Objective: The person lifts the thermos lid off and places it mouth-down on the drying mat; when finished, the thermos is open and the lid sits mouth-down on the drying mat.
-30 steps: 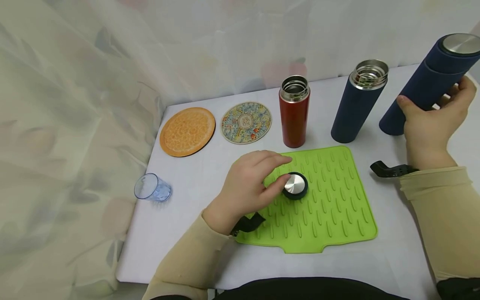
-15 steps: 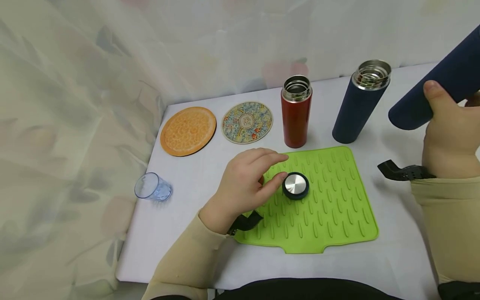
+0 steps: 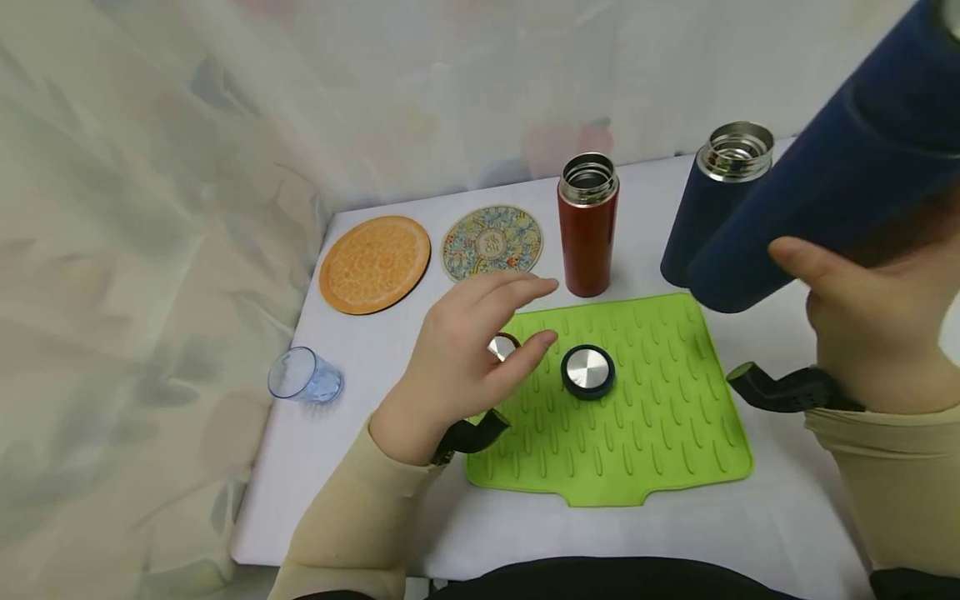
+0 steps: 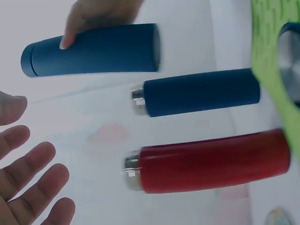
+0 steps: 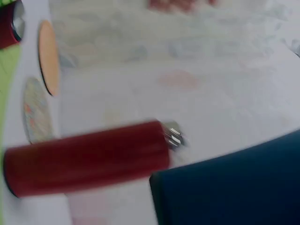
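The capped blue flask (image 3: 817,179) slanted across the upper right of the frame, base pointing lower left towards the green mat (image 3: 675,417). My right grip (image 3: 881,317), the nearer, was clamped round it; my left grip (image 3: 461,346), left of centre, held nothing, fingers apart.

Glass (image 3: 306,375) at frame left, two coasters (image 3: 375,265) up and right of it; two flasks (image 3: 588,250) stand behind the mat (image 3: 645,437), two lids (image 3: 588,372) sit on it, third flask (image 3: 825,179) upper right.
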{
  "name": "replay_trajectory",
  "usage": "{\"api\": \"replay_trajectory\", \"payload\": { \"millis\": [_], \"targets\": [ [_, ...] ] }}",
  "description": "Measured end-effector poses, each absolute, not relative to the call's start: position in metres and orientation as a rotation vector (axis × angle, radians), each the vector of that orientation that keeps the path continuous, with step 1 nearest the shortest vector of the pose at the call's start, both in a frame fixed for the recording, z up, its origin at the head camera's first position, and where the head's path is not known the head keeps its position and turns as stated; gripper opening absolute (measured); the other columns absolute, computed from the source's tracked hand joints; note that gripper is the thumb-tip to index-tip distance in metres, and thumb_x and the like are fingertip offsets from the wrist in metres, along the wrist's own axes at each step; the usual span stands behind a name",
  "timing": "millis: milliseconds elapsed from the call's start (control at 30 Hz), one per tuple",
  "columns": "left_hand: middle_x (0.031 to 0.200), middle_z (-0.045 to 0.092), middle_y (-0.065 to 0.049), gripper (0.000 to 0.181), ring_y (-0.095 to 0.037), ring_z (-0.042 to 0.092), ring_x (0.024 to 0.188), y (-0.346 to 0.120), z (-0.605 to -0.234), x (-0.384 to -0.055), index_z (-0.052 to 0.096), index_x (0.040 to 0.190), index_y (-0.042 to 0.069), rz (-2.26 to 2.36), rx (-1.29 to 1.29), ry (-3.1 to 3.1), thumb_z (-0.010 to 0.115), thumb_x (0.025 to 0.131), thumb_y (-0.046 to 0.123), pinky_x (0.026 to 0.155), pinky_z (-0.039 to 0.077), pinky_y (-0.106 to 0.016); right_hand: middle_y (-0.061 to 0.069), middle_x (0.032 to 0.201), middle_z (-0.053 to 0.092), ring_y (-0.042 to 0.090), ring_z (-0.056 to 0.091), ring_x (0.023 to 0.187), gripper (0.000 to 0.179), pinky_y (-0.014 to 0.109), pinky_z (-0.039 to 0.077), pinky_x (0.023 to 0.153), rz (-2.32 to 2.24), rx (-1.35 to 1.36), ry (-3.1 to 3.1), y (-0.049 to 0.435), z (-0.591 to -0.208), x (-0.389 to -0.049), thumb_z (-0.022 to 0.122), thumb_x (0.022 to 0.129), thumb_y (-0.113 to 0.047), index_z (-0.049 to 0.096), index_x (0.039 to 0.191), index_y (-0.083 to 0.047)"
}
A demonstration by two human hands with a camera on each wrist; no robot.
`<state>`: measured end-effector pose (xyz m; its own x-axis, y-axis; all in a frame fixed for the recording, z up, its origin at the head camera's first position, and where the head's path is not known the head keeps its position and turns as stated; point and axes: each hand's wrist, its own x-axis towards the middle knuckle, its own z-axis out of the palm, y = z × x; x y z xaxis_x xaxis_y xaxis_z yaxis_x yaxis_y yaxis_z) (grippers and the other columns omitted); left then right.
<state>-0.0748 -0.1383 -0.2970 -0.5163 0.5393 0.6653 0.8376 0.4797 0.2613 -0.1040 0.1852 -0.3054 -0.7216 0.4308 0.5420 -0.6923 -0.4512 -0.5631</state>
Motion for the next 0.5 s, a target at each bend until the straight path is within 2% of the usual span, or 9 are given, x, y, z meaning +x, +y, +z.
{"api": "replay_trajectory", "payload": {
  "millis": [67,200,267,367,500],
  "targets": [
    [0.124,0.078,-0.016,0.042,-0.031,0.074,0.117,-0.139,-0.287,-0.075,0.074,0.131,0.001,-0.795,-1.142,-2.208,0.085,0.093,0.012,0.105,0.06,-0.043,0.027,0.125,0.069,0.038,0.068,0.114,0.095,0.037,0.057,0.104,2.232,0.586,-1.055,0.175,-0.309,-0.105,0.1,0.044,0.025,0.056,0.127,0.013],
    [0.131,0.076,-0.019,0.047,-0.033,0.073,0.124,-0.141,-0.268,-0.074,0.073,0.135,-0.001,-0.807,-1.163,-2.178,0.086,0.091,0.012,0.106,0.059,-0.045,0.021,0.128,0.074,0.032,0.071,0.118,0.089,0.032,0.057,0.106,2.16,0.799,-1.361,0.162,-0.326,-0.105,0.103,0.052,0.016,0.06,0.13,0.017],
    [0.136,0.074,-0.019,0.051,-0.032,0.071,0.128,-0.141,-0.26,-0.072,0.071,0.138,-0.001,-0.809,-1.184,-2.177,0.086,0.091,0.012,0.106,0.059,-0.045,0.014,0.13,0.075,0.024,0.071,0.117,0.091,0.028,0.056,0.103,2.08,0.89,-1.568,0.16,-0.336,-0.103,0.103,0.055,0.013,0.06,0.134,0.019],
    [0.146,0.07,-0.02,0.059,-0.031,0.067,0.138,-0.143,-0.25,-0.07,0.067,0.144,-0.004,-0.831,-1.231,-2.196,0.087,0.091,0.014,0.112,0.056,-0.044,0.001,0.132,0.075,0.015,0.07,0.118,0.094,0.024,0.056,0.105,1.937,0.999,-1.834,0.157,-0.344,-0.101,0.1,0.052,0.018,0.058,0.136,0.021],
    [0.158,0.062,-0.022,0.071,-0.031,0.06,0.149,-0.144,-0.239,-0.066,0.06,0.151,-0.007,-0.9,-1.308,-2.236,0.089,0.09,0.015,0.122,0.049,-0.043,-0.006,0.13,0.075,0.009,0.07,0.117,0.093,0.022,0.054,0.107,1.783,1.128,-2.024,0.154,-0.346,-0.098,0.096,0.049,0.021,0.062,0.135,0.018]
  ]
}}
